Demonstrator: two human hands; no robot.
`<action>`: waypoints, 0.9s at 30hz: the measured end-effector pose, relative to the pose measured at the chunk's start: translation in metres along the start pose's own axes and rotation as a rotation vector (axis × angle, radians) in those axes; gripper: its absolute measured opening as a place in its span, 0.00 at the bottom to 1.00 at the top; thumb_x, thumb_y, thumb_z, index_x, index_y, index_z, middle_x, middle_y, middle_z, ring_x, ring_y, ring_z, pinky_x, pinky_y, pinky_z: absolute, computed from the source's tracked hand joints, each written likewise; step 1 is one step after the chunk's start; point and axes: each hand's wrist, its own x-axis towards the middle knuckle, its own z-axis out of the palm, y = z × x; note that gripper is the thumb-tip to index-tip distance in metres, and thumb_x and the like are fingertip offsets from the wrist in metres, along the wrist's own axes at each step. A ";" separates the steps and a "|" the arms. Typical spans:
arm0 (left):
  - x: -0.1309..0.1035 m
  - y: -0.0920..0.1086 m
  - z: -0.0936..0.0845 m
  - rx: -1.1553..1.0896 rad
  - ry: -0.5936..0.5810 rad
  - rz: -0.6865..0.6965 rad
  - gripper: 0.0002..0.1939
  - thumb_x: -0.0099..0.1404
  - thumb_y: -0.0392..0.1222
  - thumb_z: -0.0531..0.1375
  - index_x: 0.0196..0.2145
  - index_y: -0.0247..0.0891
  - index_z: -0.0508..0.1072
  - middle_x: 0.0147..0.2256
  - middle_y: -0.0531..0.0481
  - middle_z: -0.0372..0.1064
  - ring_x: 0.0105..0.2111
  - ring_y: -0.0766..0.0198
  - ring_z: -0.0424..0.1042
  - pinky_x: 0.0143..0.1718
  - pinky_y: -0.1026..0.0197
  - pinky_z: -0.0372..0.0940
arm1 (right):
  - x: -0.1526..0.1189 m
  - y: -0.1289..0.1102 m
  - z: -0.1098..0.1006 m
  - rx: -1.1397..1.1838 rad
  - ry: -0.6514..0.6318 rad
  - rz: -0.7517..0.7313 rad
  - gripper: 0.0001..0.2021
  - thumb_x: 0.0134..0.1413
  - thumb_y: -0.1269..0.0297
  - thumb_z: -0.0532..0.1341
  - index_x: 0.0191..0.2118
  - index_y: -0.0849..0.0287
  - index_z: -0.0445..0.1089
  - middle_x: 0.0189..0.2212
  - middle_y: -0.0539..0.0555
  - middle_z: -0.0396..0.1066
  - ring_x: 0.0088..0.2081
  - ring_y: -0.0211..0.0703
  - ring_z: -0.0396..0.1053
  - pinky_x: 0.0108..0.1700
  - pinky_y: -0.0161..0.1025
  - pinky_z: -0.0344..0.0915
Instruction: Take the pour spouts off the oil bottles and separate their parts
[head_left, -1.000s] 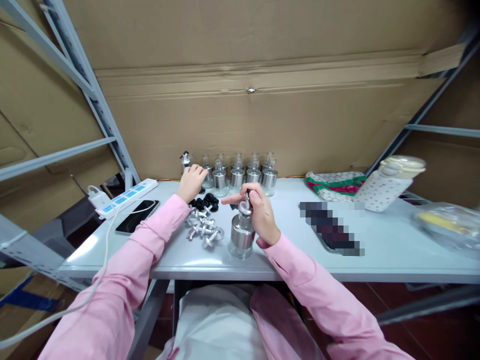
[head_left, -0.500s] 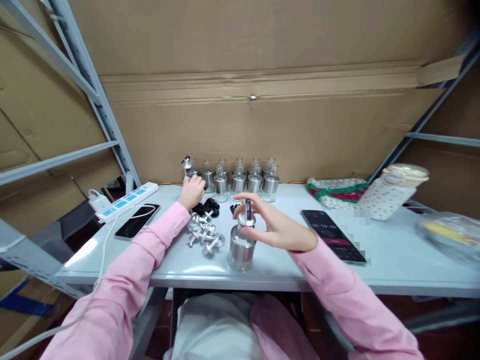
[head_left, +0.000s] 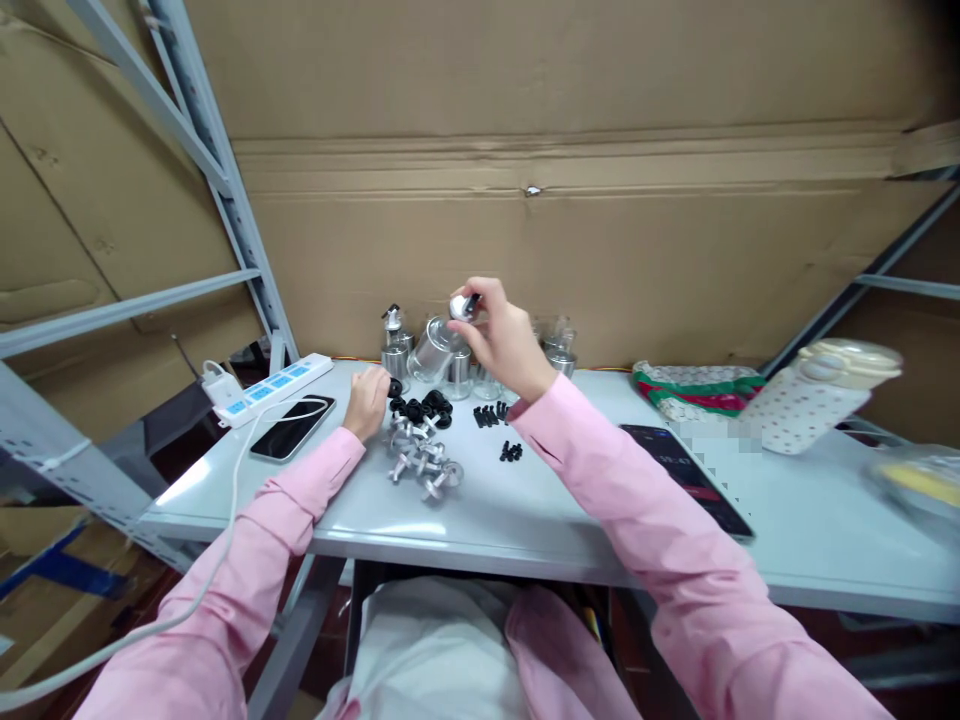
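My right hand (head_left: 504, 335) grips the metal-topped cap (head_left: 460, 308) of a glass bottle (head_left: 435, 350) with a silver band. That bottle is tilted and held up in front of the row at the back. My left hand (head_left: 367, 402) is closed at the left, with a round black piece (head_left: 394, 388) at its fingertips. Beside it lie a heap of black rings (head_left: 427, 405) and a pile of silver metal spout pieces (head_left: 424, 455). An upright bottle with a fitted black and silver top (head_left: 394, 350) stands behind the left hand.
Several banded bottles (head_left: 561, 360) line the cardboard wall, partly hidden by my right hand. Small black parts (head_left: 491, 413) lie mid-table. A power strip (head_left: 277, 388) and a phone (head_left: 292, 430) are left; another phone (head_left: 694, 485), a cloth bag (head_left: 697, 390) and a dotted flask (head_left: 814, 400) right.
My right hand has lifted the bottle from the front of the table, carrying it back and left and tilting it. My left hand has drawn back slightly from the bottles toward the black rings.
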 end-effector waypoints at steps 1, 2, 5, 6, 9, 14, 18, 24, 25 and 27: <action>0.000 0.002 0.001 -0.003 -0.047 0.026 0.17 0.68 0.40 0.37 0.25 0.38 0.58 0.27 0.50 0.61 0.33 0.61 0.60 0.39 0.56 0.53 | 0.004 0.012 0.008 -0.044 -0.006 -0.008 0.12 0.48 0.68 0.61 0.40 0.53 0.62 0.34 0.50 0.67 0.35 0.40 0.66 0.41 0.42 0.66; -0.001 0.003 0.002 -0.008 -0.094 0.050 0.17 0.68 0.41 0.38 0.25 0.38 0.59 0.27 0.49 0.61 0.33 0.61 0.60 0.39 0.56 0.53 | 0.007 0.024 0.015 -0.098 -0.020 -0.015 0.12 0.48 0.69 0.60 0.40 0.54 0.61 0.34 0.50 0.67 0.35 0.40 0.66 0.42 0.42 0.65; -0.002 0.004 0.008 -0.093 -0.199 0.083 0.17 0.68 0.42 0.39 0.25 0.38 0.59 0.28 0.48 0.61 0.34 0.61 0.58 0.40 0.55 0.54 | 0.016 0.059 0.034 -0.259 -0.092 -0.003 0.11 0.50 0.70 0.57 0.41 0.56 0.60 0.33 0.52 0.67 0.34 0.40 0.65 0.43 0.42 0.62; -0.003 0.004 0.010 -0.127 -0.217 0.083 0.17 0.68 0.42 0.39 0.25 0.38 0.59 0.28 0.48 0.61 0.34 0.61 0.58 0.40 0.55 0.55 | 0.018 0.068 0.040 -0.304 -0.122 0.011 0.11 0.50 0.70 0.57 0.41 0.57 0.59 0.33 0.52 0.67 0.33 0.41 0.65 0.42 0.42 0.62; -0.004 0.003 0.016 -0.212 -0.263 0.076 0.18 0.68 0.42 0.39 0.25 0.38 0.60 0.29 0.49 0.62 0.35 0.61 0.58 0.42 0.56 0.56 | 0.022 0.087 0.053 -0.434 -0.223 0.044 0.13 0.50 0.71 0.56 0.43 0.60 0.58 0.34 0.56 0.67 0.33 0.42 0.65 0.41 0.42 0.61; -0.005 0.004 0.024 -0.253 -0.279 0.036 0.18 0.68 0.44 0.40 0.27 0.38 0.62 0.31 0.49 0.62 0.36 0.61 0.58 0.43 0.56 0.57 | 0.025 0.100 0.068 -0.549 -0.315 0.129 0.15 0.51 0.72 0.57 0.46 0.62 0.57 0.37 0.59 0.69 0.36 0.46 0.68 0.41 0.42 0.62; -0.005 0.004 0.027 -0.245 -0.261 -0.001 0.17 0.69 0.43 0.40 0.27 0.38 0.62 0.31 0.49 0.62 0.37 0.61 0.59 0.43 0.56 0.57 | 0.026 0.099 0.068 -0.549 -0.321 0.168 0.23 0.52 0.68 0.59 0.52 0.64 0.53 0.41 0.63 0.69 0.39 0.50 0.69 0.43 0.45 0.63; -0.001 0.011 0.024 -0.187 -0.257 -0.039 0.17 0.68 0.43 0.43 0.26 0.38 0.64 0.31 0.50 0.64 0.37 0.61 0.59 0.43 0.55 0.54 | -0.006 0.081 0.038 -0.506 -0.264 -0.094 0.16 0.56 0.68 0.54 0.51 0.62 0.57 0.48 0.62 0.65 0.47 0.48 0.66 0.49 0.44 0.62; 0.001 0.012 0.025 -0.173 -0.259 -0.043 0.16 0.68 0.43 0.44 0.27 0.37 0.65 0.31 0.50 0.64 0.38 0.61 0.59 0.44 0.54 0.53 | -0.017 0.080 0.031 -0.499 -0.276 -0.134 0.14 0.57 0.67 0.53 0.50 0.61 0.59 0.46 0.60 0.67 0.46 0.47 0.66 0.49 0.44 0.63; 0.006 0.015 0.028 -0.143 -0.254 -0.061 0.16 0.68 0.43 0.46 0.28 0.38 0.67 0.33 0.50 0.65 0.39 0.61 0.59 0.44 0.54 0.51 | -0.041 0.082 0.019 -0.516 -0.279 -0.187 0.11 0.59 0.66 0.51 0.46 0.60 0.62 0.43 0.59 0.68 0.45 0.47 0.66 0.48 0.44 0.64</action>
